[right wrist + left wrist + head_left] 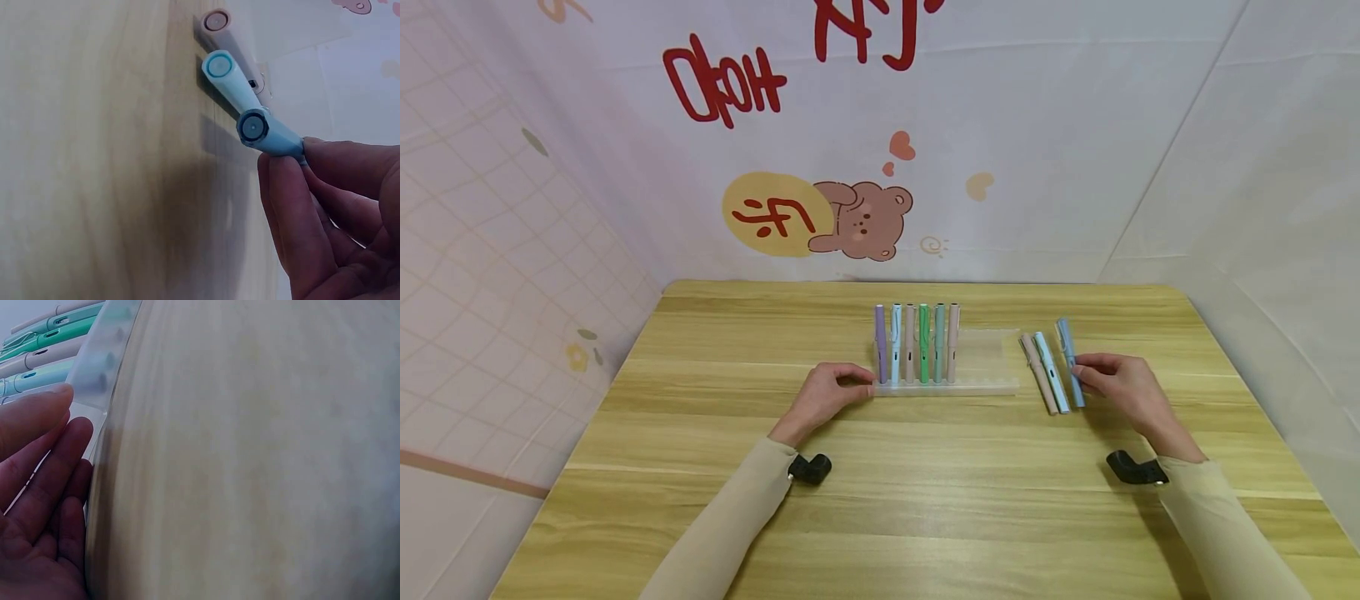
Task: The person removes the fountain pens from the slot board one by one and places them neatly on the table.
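Observation:
A clear plastic pen stand [981,388] holds several capped pens side by side: a purple pen [881,346], a light blue one, two dusty pink ones, a bright green pen [924,346] and a grey-green one. At its front left corner my left hand [826,393] pinches the stand's edge between thumb and fingers. Off to the right, my right hand [1123,387] pinches a blue pen [1070,367] by its barrel, tilted a little above the table. Beside it lie a pale blue pen [234,81] and a dusty pink pen [230,39].
The wooden table [925,508] ends at a white printed cloth [1037,150] behind and at light walls on both sides. The right part of the stand shows no pens. Black wrist cameras [810,469] sit on both sleeves.

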A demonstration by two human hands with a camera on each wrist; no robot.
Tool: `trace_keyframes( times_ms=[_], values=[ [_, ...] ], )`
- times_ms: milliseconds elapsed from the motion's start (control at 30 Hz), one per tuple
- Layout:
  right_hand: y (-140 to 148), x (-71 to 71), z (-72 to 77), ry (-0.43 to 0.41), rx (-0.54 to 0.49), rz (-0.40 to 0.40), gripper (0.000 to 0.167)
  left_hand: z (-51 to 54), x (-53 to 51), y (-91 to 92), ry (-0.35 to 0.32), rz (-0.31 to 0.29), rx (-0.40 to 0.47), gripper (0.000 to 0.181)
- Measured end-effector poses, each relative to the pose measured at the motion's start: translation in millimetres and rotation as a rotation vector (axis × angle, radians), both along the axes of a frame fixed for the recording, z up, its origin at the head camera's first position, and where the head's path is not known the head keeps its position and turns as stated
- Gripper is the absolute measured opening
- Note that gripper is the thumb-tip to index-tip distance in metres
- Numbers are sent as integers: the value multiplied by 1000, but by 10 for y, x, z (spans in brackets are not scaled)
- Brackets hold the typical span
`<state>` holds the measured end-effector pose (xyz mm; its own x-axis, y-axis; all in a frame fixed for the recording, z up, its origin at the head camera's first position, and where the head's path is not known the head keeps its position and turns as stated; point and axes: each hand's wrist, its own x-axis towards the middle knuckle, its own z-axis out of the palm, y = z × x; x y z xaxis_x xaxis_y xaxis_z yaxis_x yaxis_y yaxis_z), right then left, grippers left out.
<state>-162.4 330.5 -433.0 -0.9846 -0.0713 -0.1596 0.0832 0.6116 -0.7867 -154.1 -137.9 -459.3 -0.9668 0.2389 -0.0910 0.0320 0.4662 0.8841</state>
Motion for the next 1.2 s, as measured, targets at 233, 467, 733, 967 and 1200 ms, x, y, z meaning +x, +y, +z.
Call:
trace_keyframes(
  times_ms=[233, 467, 733, 967, 1200],
  values=[
    [-19, -56, -39, -12, -1, 16, 45, 0, -2, 9, -4, 0, -5, 16],
    [-30, -85, -66, -33, -13, 29, 45, 1, 2, 2, 1, 5, -7, 16],
    [-28, -106, -41, -65, -29, 47, 44, -6, -4, 2, 1, 4, -1, 16],
    [-35, -116, -28, -92, -24, 52, 45, -3, -9, 5, -5, 1, 6, 17],
    [-39, -133, -16, -124, -7, 63, 46, 6, -7, -1, -15, 9, 1, 17]
  ],
)
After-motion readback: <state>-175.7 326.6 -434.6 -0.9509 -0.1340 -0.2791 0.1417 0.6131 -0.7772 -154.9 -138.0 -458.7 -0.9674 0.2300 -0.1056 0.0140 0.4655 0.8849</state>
